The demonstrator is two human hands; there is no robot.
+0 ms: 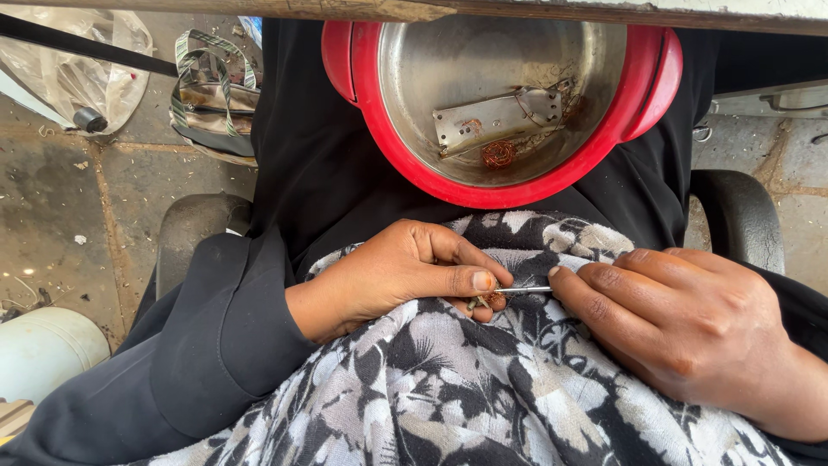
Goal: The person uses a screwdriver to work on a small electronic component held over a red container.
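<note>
Head view. We are looking down onto the person's lap, where a black-and-white floral cloth (483,388) is lying spread over the knees. The left hand (397,276) is pinching a small copper-coloured part (487,299) between thumb and forefinger, the grip closed tight on it just above the cloth. The right hand (690,324) is holding a thin metal needle-like tool (523,290), fingertips pressed together on its shaft, the tip meeting the small part at the left thumb. The two hands are nearly touching.

We are judging the small part to be very light and easily lost in the folds; it appears to be fine wire, so it will likely bend or fray under pressure. It is best taken at its firmer body, not by loose strands. The tool looks stiff, smooth and slippery, best held well back from its tip.

Beyond the hands, a steel bowl with a red rim (655,82) is resting against the person's black garment (319,173), just under the edge of the surface (414,9). Inside we are seeing a flat metal plate (496,121) and a copper wire coil (498,154). On the tiled floor (60,207) to the left, a striped bag (211,95) and a clear plastic bag (78,69) are lying.
</note>
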